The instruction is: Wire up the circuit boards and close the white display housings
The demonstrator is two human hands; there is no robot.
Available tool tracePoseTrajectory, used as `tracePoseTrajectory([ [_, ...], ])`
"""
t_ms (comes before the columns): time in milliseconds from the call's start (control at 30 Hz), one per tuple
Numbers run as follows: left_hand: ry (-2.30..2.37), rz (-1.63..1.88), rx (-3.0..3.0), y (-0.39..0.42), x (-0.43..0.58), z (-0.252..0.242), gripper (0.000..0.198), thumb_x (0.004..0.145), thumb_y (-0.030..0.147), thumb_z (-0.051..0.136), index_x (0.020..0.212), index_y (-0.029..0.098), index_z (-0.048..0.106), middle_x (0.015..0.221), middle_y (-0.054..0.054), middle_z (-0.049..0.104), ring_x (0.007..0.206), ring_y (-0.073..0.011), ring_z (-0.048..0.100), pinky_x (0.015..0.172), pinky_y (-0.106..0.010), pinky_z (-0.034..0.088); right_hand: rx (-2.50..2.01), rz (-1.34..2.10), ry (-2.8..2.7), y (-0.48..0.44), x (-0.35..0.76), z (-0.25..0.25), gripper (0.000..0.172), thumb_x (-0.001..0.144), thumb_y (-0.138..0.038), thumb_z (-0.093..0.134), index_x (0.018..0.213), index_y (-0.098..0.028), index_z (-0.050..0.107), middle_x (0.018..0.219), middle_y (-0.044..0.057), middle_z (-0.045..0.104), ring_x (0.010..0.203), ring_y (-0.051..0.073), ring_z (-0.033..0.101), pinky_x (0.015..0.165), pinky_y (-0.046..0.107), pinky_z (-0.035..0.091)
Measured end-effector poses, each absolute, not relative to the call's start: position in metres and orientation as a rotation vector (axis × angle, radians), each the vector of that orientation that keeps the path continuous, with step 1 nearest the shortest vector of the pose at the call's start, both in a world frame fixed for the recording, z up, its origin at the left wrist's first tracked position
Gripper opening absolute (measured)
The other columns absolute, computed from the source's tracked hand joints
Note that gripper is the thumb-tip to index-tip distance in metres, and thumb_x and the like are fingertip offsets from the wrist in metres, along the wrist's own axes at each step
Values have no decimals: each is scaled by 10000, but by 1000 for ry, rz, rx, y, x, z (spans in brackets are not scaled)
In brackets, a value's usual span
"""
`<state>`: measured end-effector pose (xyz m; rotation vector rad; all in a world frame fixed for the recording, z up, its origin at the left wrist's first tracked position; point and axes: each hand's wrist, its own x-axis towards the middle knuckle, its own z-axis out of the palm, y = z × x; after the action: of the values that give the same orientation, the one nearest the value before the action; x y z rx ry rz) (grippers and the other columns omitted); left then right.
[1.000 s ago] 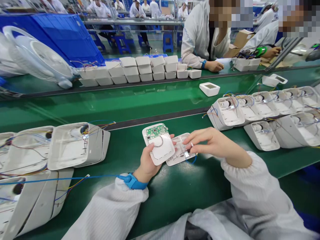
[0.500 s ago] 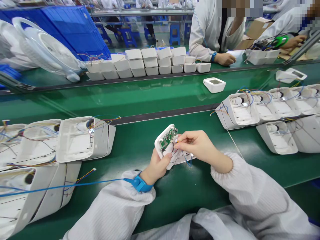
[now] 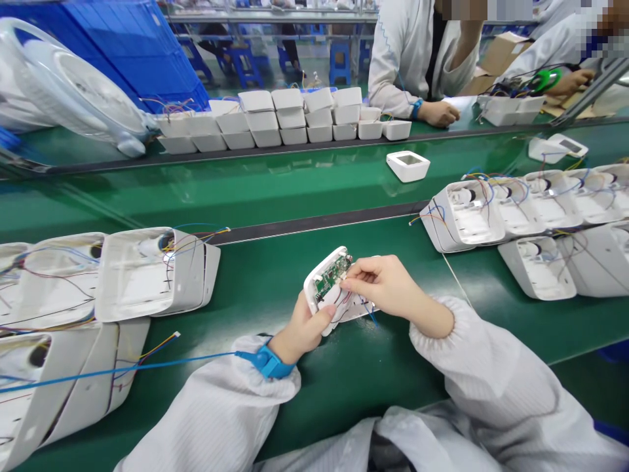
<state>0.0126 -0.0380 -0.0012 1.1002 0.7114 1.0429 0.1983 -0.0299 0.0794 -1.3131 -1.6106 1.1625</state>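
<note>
My left hand (image 3: 305,321) grips a white plastic cover (image 3: 310,286) by its lower side, thumb on the inner face. The cover is tilted, with a green circuit board (image 3: 330,275) on its inside. At the board's right edge, the thumb and forefinger of my right hand (image 3: 381,283) pinch a small wire connector, mostly hidden by the fingertips. Thin wires (image 3: 350,300) run from there into a white housing (image 3: 358,311) lying behind and under my hands. A blue wrist strap (image 3: 273,364) with a cord is on my left wrist.
White housings with loose wires (image 3: 142,275) stand stacked at the left, and more housings (image 3: 474,213) at the right. Beyond a dark strip (image 3: 314,223), a white cover (image 3: 407,166) rests on the green conveyor. Across it are stacked white shells (image 3: 263,121), a fan (image 3: 73,85) and a co-worker's hand (image 3: 439,113).
My right fingertips have moved slightly closer against the circuit board with the connector. The white cover on the conveyor has shifted left, and the whole view has moved slightly.
</note>
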Motion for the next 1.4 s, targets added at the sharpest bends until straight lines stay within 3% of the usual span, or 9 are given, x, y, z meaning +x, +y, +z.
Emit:
tracePoseTrajectory([
  [300,754,1043,1115,-38,14,-3,593,751,502,745,1224,173,610,1356,-125,616,1263,-359,561,1135,-535,389,-1291,1051,-1649,-32,197,82,112,809,-264,702,708,-216,704,690,-9,716,614,143,638,571,251,474],
  [633,788,1030,1076,-38,15,4,591,756,478,760,1242,175,616,1339,-129,628,1284,-359,550,1131,-555,395,-1349,922,-1823,-34,199,88,137,910,-208,615,793,-196,685,748,-20,724,633,113,635,612,236,446],
  [867,730,1018,1149,-38,16,7,548,802,503,712,1247,196,619,1332,-99,635,1263,-334,563,1148,-537,377,-1473,464,-1910,-41,189,78,117,937,-235,620,827,-204,643,818,-3,682,746,142,606,686,266,429],
  [1000,731,1028,1157,-38,17,9,536,799,514,709,1225,199,628,1328,-100,633,1301,-344,526,1161,-550,355,-1536,256,-1934,-46,184,73,118,965,-265,574,890,-190,625,939,37,646,775,153,607,647,270,433],
  [1267,649,1029,1006,-40,15,8,580,790,473,714,1281,187,598,1280,-107,653,1244,-352,571,1124,-556,398,-1363,81,-1931,-44,186,66,183,964,-268,576,798,-197,603,800,29,652,748,178,613,679,319,485],
  [1367,579,969,934,-40,15,18,646,766,451,732,1322,169,565,1235,-117,674,1192,-364,606,1064,-545,462,-1189,18,-1888,-37,194,65,132,944,-329,621,973,-203,646,962,69,693,924,210,651,800,357,537],
  [1400,556,949,912,-40,15,22,652,757,442,740,1324,171,564,1228,-114,679,1185,-365,612,1050,-538,476,-1112,25,-1908,-34,197,65,212,941,-350,625,1093,-203,638,1087,94,687,1031,226,644,868,380,543],
])
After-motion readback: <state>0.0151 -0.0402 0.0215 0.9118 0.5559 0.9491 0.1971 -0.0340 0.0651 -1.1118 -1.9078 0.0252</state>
